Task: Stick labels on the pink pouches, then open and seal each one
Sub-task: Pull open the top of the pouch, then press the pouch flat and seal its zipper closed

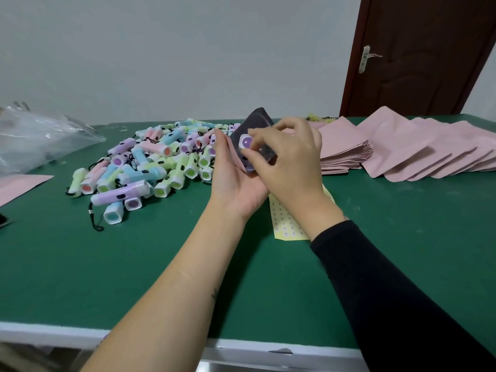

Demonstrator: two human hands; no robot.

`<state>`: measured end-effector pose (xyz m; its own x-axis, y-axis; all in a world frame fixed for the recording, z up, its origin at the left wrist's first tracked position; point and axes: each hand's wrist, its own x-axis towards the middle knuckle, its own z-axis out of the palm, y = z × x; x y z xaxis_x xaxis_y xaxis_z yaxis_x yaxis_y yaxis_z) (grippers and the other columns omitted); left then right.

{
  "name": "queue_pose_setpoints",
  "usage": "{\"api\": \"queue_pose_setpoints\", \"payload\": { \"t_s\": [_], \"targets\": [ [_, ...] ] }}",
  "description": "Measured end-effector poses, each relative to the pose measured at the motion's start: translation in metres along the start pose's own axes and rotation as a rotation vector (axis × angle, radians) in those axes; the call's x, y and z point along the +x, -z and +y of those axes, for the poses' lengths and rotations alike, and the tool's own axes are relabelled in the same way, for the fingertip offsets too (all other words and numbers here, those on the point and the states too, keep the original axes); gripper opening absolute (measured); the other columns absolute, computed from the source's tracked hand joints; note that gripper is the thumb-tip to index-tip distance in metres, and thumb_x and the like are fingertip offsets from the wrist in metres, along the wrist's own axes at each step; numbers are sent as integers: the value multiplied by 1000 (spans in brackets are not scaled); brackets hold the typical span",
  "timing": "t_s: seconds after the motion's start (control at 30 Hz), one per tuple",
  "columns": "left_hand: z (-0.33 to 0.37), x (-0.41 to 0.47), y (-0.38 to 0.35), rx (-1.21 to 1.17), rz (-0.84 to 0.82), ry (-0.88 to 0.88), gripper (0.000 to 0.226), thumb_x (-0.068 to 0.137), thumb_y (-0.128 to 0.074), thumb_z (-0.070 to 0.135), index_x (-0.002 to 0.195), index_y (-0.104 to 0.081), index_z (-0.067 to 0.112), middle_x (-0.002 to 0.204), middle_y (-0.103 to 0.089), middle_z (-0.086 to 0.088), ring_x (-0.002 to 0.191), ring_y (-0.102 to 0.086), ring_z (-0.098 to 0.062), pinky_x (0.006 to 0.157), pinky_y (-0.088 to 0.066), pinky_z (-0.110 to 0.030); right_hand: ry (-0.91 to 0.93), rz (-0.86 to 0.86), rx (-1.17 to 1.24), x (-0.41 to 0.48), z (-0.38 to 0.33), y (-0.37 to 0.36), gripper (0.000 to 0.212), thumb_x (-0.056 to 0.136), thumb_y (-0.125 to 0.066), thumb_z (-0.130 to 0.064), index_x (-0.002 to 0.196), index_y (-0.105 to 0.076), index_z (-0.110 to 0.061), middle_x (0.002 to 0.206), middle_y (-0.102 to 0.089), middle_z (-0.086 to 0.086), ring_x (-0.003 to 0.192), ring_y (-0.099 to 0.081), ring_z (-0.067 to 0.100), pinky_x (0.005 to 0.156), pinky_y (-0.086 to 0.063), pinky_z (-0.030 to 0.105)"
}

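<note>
From the head view we look down on a green bench (107,264) with both hands raised just above it, near its middle. Our left hand (236,181) is turned palm-up to the right and cradles a pouch (255,122), pink on the back and dark and glossy on the front. Its fingers (220,142) lie almost straight and close together along the pink back. Its thumb is hidden under the other hand, so we cannot tell whether it clamps the pouch.

Our right hand (291,162), on an arm in a black sleeve (389,291), comes in from the right with all fingers curled. Thumb and forefinger pinch the white head of a purple flashlight (247,144) sitting at the front of the pouch. We cannot tell whether they touch it directly or through the clear film.

Under the right wrist a yellow label sheet (284,224) lies flat on the bench. Left of the hands sprawls a pile of pastel flashlights (150,162), pink, blue, green and purple, with black cords. Just right of the hands sits a stack of pink pouches (346,151), and farther right more pink pouches (429,154) are fanned in an overlapping row. A crumpled clear plastic bag (40,138) lies at the far left, with one more pink sheet (18,185) near it at the left edge. A dark brown door (418,55) stands beyond the bench on the right.
</note>
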<state>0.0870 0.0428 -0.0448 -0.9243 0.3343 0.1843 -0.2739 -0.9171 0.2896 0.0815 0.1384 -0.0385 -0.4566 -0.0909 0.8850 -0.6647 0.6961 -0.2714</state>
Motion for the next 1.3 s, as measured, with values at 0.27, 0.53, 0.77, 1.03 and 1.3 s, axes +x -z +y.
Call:
{"api": "queue_pose_setpoints", "payload": {
  "t_s": [0.27, 0.53, 0.77, 1.03, 1.3],
  "targets": [
    [-1, 3, -10, 20, 43, -45, 84, 89, -50, 68, 141, -45, 2, 130, -56, -32, 115, -59, -46, 96, -50, -55, -256, 91, 138, 10, 15, 7, 37, 95, -42, -9, 126, -62, -16, 133, -56, 3, 125, -44, 23, 102, -32, 35],
    [11, 2, -10, 78, -34, 103, 120, 76, -45, 84, 143, -32, -14, 143, -39, -38, 132, -41, -51, 105, -40, -58, -703, -432, 335, 4, 49, -4, 43, 92, -52, 5, 134, -50, -7, 127, -56, 11, 105, -56, 18, 93, -47, 22],
    [16, 3, -8, 581, 221, -5, 70, 87, -33, 77, 100, -65, 16, 95, -72, 0, 82, -69, -12, 64, -56, -25, -749, -199, 582, 4, 55, -2, 15, 98, -51, -11, 95, -64, -16, 86, -65, -5, 74, -57, 5, 66, -45, 13],
    [43, 4, 21, 1181, 604, -305, 40, 85, -68, 51, 116, -67, 26, 123, -66, 12, 113, -58, -10, 90, -43, -33, -800, -107, 832, 9, 60, 2, 19, 99, -52, -22, 88, -68, -24, 93, -70, 0, 90, -61, 19, 95, -49, 46],
    [40, 8, 29, 1075, 505, -300, 13, 94, -65, 26, 103, -70, 18, 101, -76, 3, 97, -70, -17, 86, -56, -35, -976, -367, 1072, 3, 70, 4, 8, 91, -65, -14, 98, -67, -11, 85, -77, -2, 82, -73, 13, 65, -58, 27]
  ]
}}
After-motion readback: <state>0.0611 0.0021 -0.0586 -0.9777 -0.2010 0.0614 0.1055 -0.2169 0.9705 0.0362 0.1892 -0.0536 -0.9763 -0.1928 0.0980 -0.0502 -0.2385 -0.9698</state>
